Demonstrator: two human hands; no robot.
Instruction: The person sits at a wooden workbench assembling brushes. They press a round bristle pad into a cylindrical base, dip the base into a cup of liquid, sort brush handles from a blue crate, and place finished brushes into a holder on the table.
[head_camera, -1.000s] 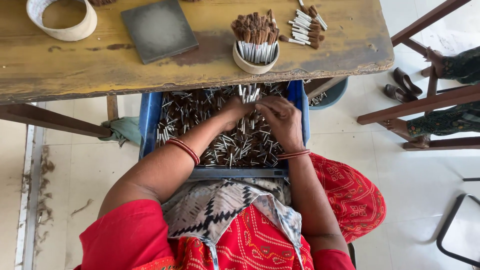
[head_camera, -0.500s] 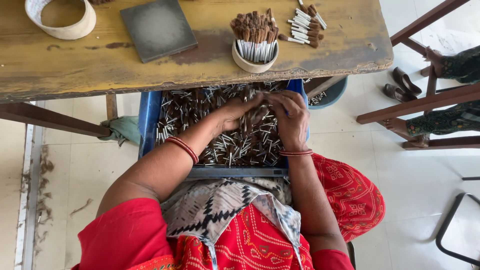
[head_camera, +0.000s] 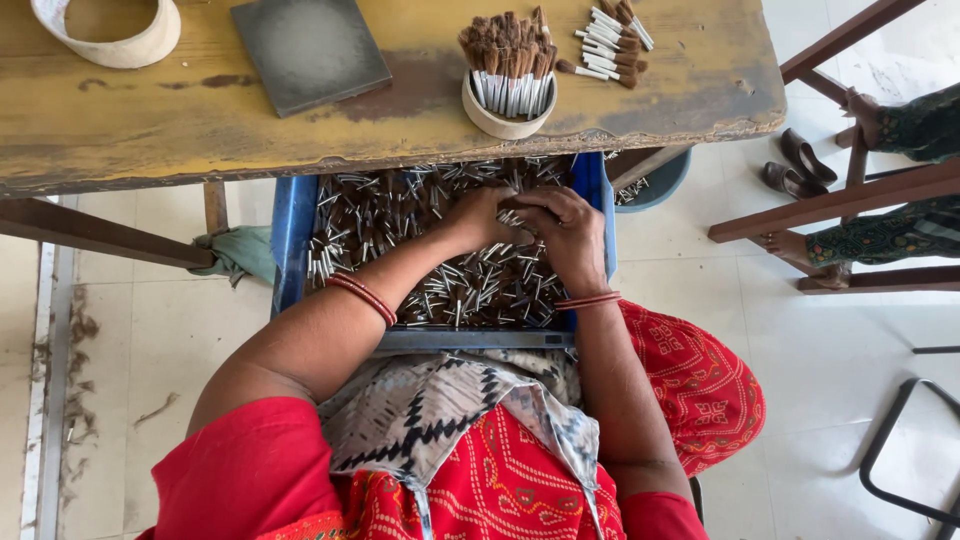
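1. Both hands have drawn together over the blue crate (head_camera: 293, 225) since a second ago.
2. Worn yellow table (head_camera: 150, 140) overhangs the crate's far edge.
3. Left hand (head_camera: 478, 215) and right hand (head_camera: 568, 235) touch, fingers curled narrow on small metal-ferruled brush heads (head_camera: 370, 215) near the crate's far right corner.
4. Round cup of brushes (head_camera: 508, 115) stands at the table's near edge.

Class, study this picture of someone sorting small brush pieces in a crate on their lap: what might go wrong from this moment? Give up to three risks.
1. The blue crate is heaped with loose brush pieces; both the left hand and right hand dig in it, so pieces may spill out.
2. The cup of brushes stands near the table edge, above the crate; a knock might tip it.
3. The loose brushes beside it could roll off.
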